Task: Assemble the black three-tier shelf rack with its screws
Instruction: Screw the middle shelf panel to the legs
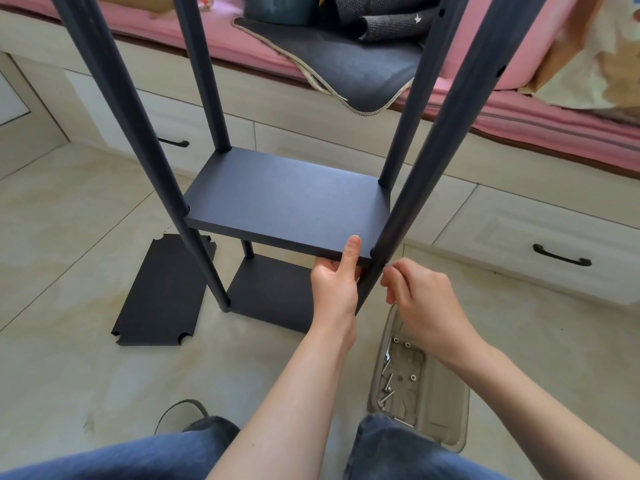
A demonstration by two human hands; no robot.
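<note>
four black poles (412,209) on the rack, all upright. three black shelf boards in total: two mounted between the poles, the middle board (287,199) and the bottom board (273,292), plus one loose board (162,292) flat on the floor. two hands: left hand (334,282) and right hand (424,296). one grey tray (446,403) on the floor, with several screws (387,382) and at least four small nuts or washers inside; exact number of screws hard to tell. two drawer handles (561,255) on the cabinet front. one dark cushion (349,67) on the pink mattress (519,102). two knees in blue jeans (398,448) at the lower edge.
</note>
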